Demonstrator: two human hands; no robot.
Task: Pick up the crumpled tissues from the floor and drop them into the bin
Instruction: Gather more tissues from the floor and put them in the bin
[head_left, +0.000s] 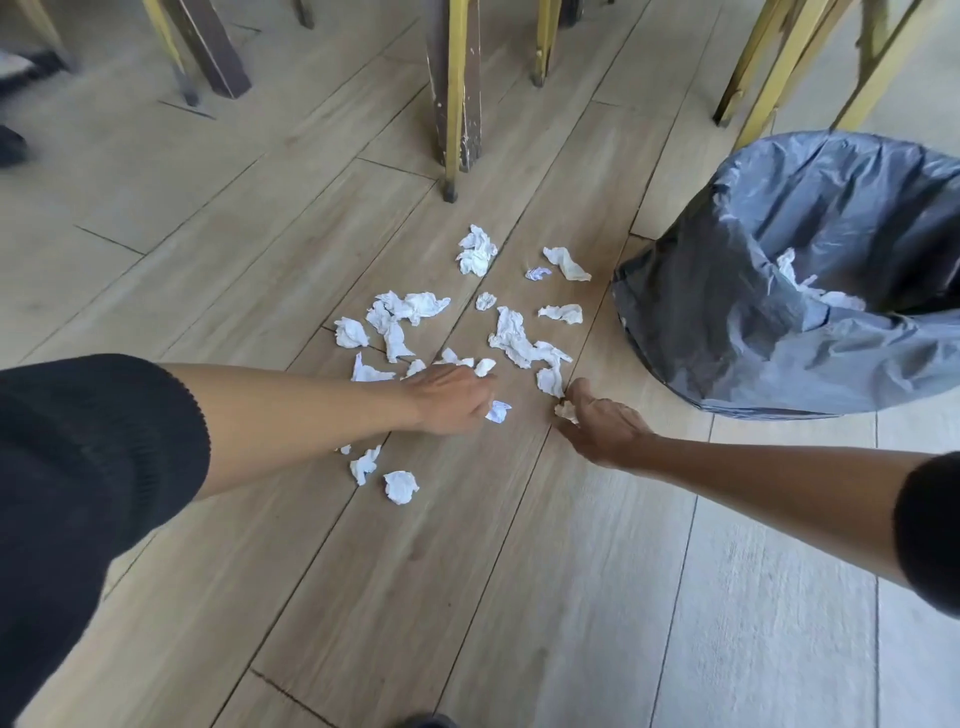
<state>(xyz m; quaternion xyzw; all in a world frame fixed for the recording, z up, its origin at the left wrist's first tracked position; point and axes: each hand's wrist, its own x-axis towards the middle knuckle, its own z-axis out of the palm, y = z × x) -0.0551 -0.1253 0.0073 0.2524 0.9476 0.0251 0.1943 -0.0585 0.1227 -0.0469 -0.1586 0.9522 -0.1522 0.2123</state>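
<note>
Though scattered wide over the wooden floor (467, 545), crumpled tissues (511, 338) all within arm's reach, just left of the bin (769, 332) with its grey liner; a few white scraps already down inside it. Left hand (452, 397) low over the pile, fingers curled down onto a tissue (497, 411) peeping out beneath them, another at the fingertips. Right hand (602, 423) near the floor too, thumb and fingers pinching a small wad (566, 410). Likely featherlight, soft, limp, no risk of breaking; easily squashed smaller, easily wafted or dropped if held loosely. Best pinched anywhere on a raised fold or scooped several at once into a closed fist, then carried over the rim and let go. Thin flat pieces lying close to the boards probably fiddly to lift.
</note>
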